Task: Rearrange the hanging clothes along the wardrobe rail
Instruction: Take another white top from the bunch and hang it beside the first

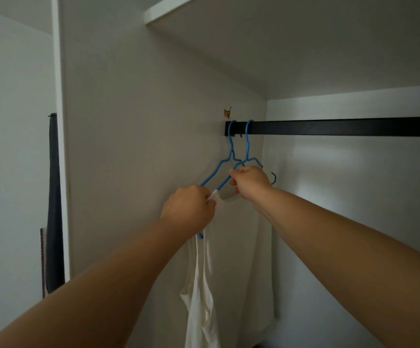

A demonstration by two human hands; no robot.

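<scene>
Head view is showing both hands working at the rail's left end, left hand pinching the top's strap, right hand gripping a blue hanger; threading the strap onto it is likely coming next.

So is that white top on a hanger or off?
Partly on. The left hand pinches one strap of the white top against a blue hanger hooked on the black rail; the rest droops below.

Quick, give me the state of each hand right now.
Left hand: closed, fingers pinching the white garment strap at the blue hanger.
Right hand: closed, gripping the same hanger's shoulder.
</scene>
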